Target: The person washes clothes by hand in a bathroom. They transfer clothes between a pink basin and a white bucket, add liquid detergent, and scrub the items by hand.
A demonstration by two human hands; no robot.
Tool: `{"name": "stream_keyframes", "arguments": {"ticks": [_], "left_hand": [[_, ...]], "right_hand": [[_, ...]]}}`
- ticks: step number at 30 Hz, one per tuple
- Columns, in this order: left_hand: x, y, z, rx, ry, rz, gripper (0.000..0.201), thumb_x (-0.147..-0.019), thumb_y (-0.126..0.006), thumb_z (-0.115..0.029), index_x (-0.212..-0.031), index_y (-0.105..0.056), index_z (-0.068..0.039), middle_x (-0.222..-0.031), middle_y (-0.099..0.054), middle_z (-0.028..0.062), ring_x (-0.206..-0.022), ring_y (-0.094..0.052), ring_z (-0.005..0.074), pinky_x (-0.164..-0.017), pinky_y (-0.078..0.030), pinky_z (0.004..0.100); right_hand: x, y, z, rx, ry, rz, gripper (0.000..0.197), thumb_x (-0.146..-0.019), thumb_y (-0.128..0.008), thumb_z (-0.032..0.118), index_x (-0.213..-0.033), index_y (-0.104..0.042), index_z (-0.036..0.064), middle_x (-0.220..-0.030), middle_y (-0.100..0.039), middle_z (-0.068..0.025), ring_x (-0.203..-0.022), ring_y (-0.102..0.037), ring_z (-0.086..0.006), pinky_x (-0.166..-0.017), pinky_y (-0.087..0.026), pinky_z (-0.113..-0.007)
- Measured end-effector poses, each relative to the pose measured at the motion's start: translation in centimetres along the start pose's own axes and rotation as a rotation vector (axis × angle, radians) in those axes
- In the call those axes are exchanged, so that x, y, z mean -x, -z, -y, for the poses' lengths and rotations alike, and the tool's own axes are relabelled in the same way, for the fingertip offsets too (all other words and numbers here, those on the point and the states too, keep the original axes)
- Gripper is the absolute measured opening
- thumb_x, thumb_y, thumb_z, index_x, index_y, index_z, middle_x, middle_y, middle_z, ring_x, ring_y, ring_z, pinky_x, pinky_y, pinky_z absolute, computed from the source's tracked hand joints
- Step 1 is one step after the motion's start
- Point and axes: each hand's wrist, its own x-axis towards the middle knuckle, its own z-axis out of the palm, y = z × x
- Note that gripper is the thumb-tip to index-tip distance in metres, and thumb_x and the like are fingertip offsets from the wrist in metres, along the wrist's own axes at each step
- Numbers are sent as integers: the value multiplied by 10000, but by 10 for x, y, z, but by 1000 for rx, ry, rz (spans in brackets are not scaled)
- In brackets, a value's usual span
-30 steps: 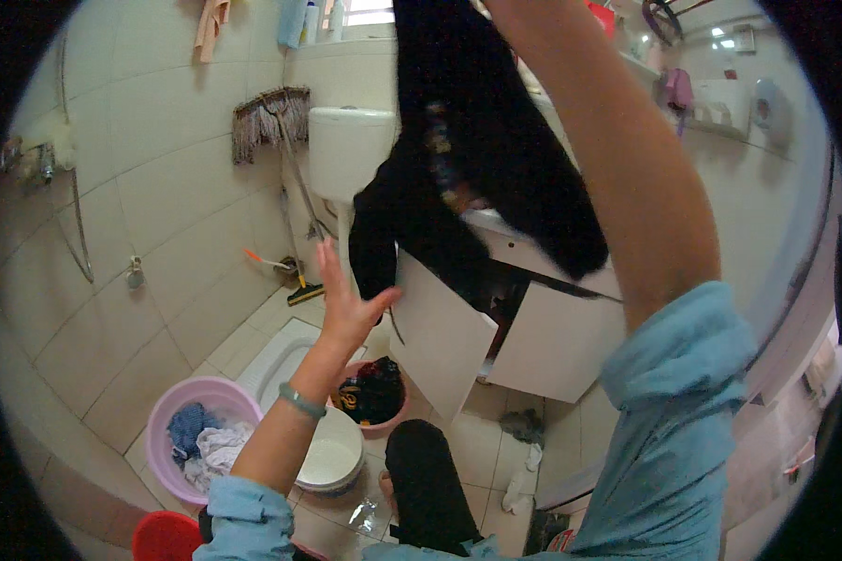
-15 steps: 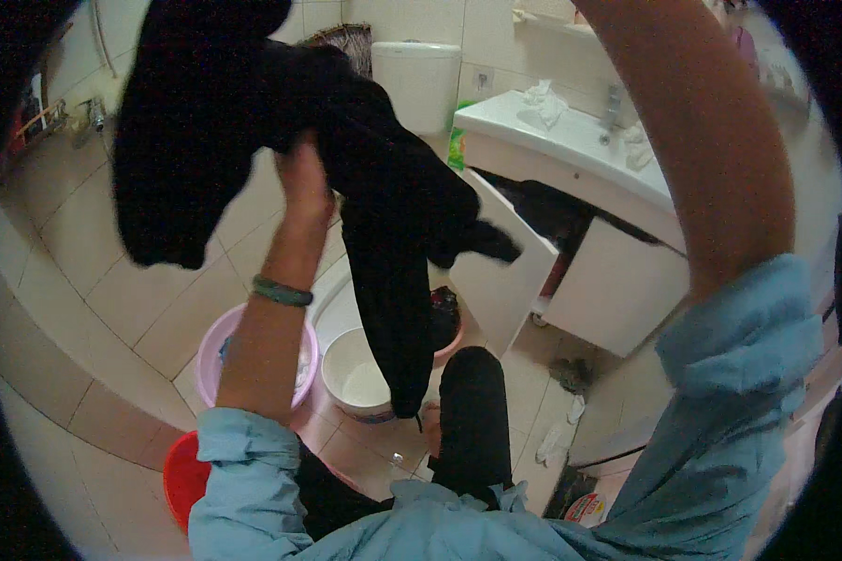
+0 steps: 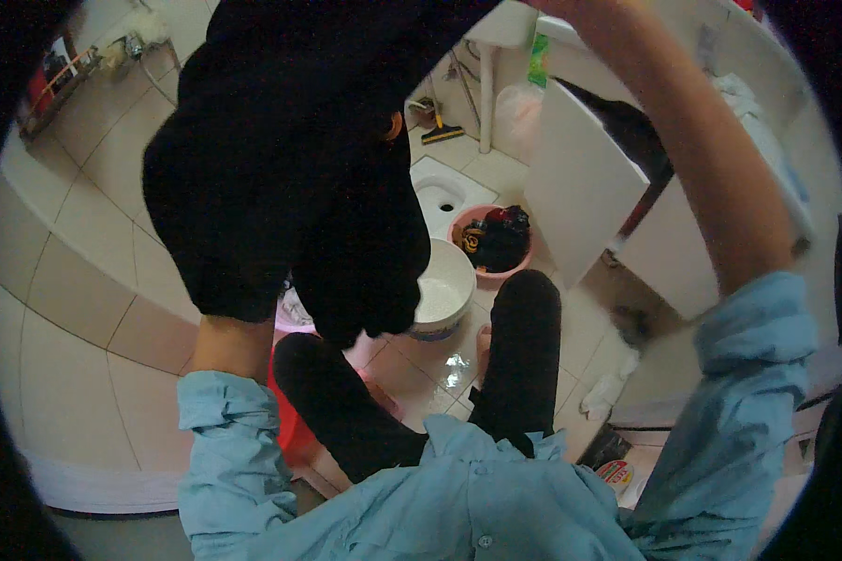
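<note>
A large black garment [image 3: 290, 159] hangs across the upper left and middle, with a small orange mark on its right side. My left forearm runs up into its lower left edge, and the cloth hides my left hand. At the top edge my right hand [image 3: 563, 6] is partly cut off; the garment stretches up to it and is gripped there. Below the cloth, a white bucket [image 3: 447, 292] stands on the tiles, partly covered. Beside it sits a pink basin [image 3: 454, 231] holding dark clothes [image 3: 500, 245].
A purple basin [image 3: 290, 323] shows behind the garment, and a red tub [image 3: 290, 421] stands by my left leg. Past the bucket lies a squat toilet [image 3: 428, 173]. An open cabinet door [image 3: 580, 178] juts out at right. The floor has a wet shine [image 3: 456, 369].
The view has tilted downward. The garment has spread wider and now covers my left hand, which showed before. My right hand has come into view at the top edge.
</note>
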Motion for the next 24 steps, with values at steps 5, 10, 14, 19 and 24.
{"name": "stream_keyframes", "arguments": {"ticks": [5,10,14,19,24], "left_hand": [[9,30,18,-107,73,-89,568,-818,-580,-243,-1301,-376,-23,-1282,-458,146,-1159,-455,300,-978,-381,396],[-7,47,41,-146,139,-112,578,-809,-579,-221,-1308,-368,-21,-1286,-455,152,-1165,-451,307,-981,-377,395],[-8,57,70,-180,204,-114,586,-801,-578,-204,-1313,-362,-19,-1289,-454,158,-1170,-447,313,-984,-373,393],[-15,64,102,-231,284,-114,597,-791,-577,-183,-1320,-354,-18,-1293,-451,164,-1176,-443,320,-987,-368,391],[-11,75,153,-278,384,-107,610,-781,-576,-162,-1326,-346,-16,-1297,-449,170,-1181,-438,327,-990,-363,389]], "right_hand": [[2,25,-47,36,-56,-13,142,-806,-569,166,-874,-582,43,-763,-586,-61,-665,-546,-205,-605,-465,-318],[-2,44,-78,16,-109,-114,161,-820,-554,167,-907,-574,32,-830,-590,-76,-754,-551,-207,-678,-463,-345],[12,54,-88,14,-139,-93,212,-842,-519,160,-976,-561,0,-874,-590,-87,-790,-556,-214,-733,-455,-354],[13,58,-98,45,-203,-103,283,-871,-490,174,-1054,-534,-38,-963,-574,-117,-923,-525,-220,-804,-428,-351],[24,67,-127,187,-256,-40,334,-846,-564,194,-1094,-512,-24,-1060,-559,-117,-970,-526,-225,-852,-427,-367]]}}
